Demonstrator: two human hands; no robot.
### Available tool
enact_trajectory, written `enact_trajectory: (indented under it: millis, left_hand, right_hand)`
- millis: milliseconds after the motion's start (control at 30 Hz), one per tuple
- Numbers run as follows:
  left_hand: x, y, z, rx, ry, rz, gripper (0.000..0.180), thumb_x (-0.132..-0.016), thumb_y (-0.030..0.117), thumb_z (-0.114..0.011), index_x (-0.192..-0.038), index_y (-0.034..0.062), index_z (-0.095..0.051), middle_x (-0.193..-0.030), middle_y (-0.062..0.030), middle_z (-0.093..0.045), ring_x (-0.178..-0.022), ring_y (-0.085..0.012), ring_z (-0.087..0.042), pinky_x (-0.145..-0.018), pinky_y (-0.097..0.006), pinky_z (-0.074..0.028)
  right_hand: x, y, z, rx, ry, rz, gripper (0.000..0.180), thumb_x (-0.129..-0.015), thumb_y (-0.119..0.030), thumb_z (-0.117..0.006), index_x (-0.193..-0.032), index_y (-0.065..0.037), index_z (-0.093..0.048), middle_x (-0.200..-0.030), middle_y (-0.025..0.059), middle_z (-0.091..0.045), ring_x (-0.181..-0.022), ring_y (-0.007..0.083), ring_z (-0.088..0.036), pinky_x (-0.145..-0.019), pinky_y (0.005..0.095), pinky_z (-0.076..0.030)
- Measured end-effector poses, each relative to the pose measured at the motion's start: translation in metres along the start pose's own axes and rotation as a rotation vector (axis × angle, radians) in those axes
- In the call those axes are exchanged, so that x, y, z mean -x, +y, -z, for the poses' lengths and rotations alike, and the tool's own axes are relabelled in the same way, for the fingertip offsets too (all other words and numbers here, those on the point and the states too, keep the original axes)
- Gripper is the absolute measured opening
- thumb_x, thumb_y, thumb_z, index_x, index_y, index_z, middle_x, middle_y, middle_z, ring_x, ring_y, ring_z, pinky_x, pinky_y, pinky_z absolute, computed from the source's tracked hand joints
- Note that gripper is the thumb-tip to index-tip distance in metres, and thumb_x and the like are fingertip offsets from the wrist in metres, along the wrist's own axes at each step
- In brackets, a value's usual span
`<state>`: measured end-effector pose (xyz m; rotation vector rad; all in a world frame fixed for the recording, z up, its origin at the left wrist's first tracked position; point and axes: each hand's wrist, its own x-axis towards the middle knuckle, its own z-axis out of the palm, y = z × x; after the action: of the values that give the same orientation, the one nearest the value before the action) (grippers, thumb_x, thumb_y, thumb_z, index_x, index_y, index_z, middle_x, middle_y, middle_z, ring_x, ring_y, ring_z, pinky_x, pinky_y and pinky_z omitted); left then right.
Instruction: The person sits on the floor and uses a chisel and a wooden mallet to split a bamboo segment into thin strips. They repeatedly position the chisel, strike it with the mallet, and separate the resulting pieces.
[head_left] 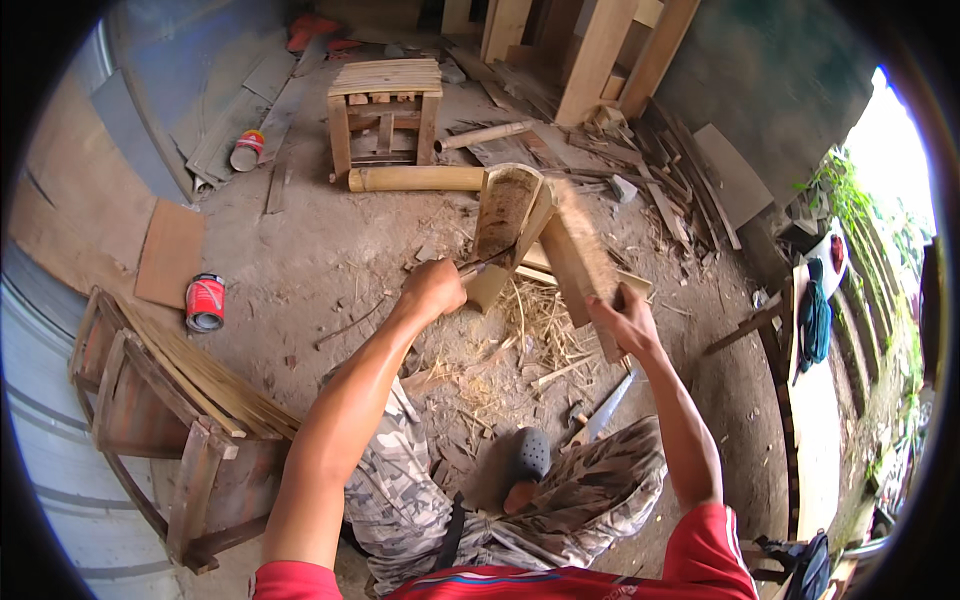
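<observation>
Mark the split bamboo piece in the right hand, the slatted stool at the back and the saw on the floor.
Split bamboo piece (583,258): head view, middle of its length.
Slatted stool (385,77): head view, its slatted top.
Saw (608,408): head view, middle of its blade.

Daylight enters from the right, where the opening (892,150) burns out to white; the wall (765,90) beside it looks dim and hazy. The floor (300,260) gets softer light with faint shadows. Motion blur smears the right-hand bamboo piece (582,255), and fisheye distortion bends straight edges toward a black, rounded rim
</observation>
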<state>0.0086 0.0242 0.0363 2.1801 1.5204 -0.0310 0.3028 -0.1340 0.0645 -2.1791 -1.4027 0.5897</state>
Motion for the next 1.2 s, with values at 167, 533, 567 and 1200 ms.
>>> enact_trajectory:
  millis: [167,533,567,1200]
  left_hand:
    - [0.001,0.003,-0.005,0.062,0.024,-0.016,0.022,-0.078,0.012,-0.066,-0.092,-0.0034,-0.072,-0.088,-0.0261,-0.071,-0.082,-0.0353,-0.072,-0.074,-0.043,-0.055]
    - [-0.018,-0.012,-0.017,0.105,0.007,0.041,0.008,-0.078,0.007,-0.067,-0.079,-0.0013,-0.069,-0.072,-0.0147,-0.067,-0.062,-0.0229,-0.064,-0.054,-0.036,-0.049]
    - [-0.022,-0.004,-0.019,0.086,0.003,0.031,0.013,-0.078,0.01,-0.067,-0.082,-0.0023,-0.07,-0.075,-0.0178,-0.068,-0.066,-0.0259,-0.067,-0.058,-0.038,-0.05]
    - [-0.036,0.022,-0.07,0.797,-0.073,0.072,0.039,-0.097,0.038,-0.063,-0.076,0.0052,-0.059,-0.056,0.0017,-0.05,-0.043,-0.0077,-0.041,-0.038,-0.027,-0.033]
  right_hand:
    - [-0.001,0.007,-0.014,-0.495,0.39,0.312,0.083,-0.084,-0.057,-0.066,-0.135,0.003,-0.042,-0.115,0.0259,-0.063,-0.102,0.0308,-0.065,-0.084,0.0429,-0.056]
    - [-0.014,0.003,-0.014,-0.412,0.267,0.238,0.077,-0.082,-0.049,-0.067,-0.132,0.005,-0.045,-0.105,0.0258,-0.067,-0.09,0.0303,-0.07,-0.079,0.0384,-0.056]
    - [-0.016,0.02,-0.031,-0.489,0.326,0.304,0.077,-0.082,-0.049,-0.068,-0.132,0.005,-0.045,-0.104,0.0262,-0.067,-0.089,0.0308,-0.07,-0.079,0.0386,-0.056]
    - [0.04,0.138,-0.192,0.065,-0.265,-0.601,0.072,-0.074,-0.058,-0.067,-0.108,0.005,-0.067,-0.106,0.024,-0.071,-0.104,0.035,-0.069,-0.087,0.0414,-0.054]
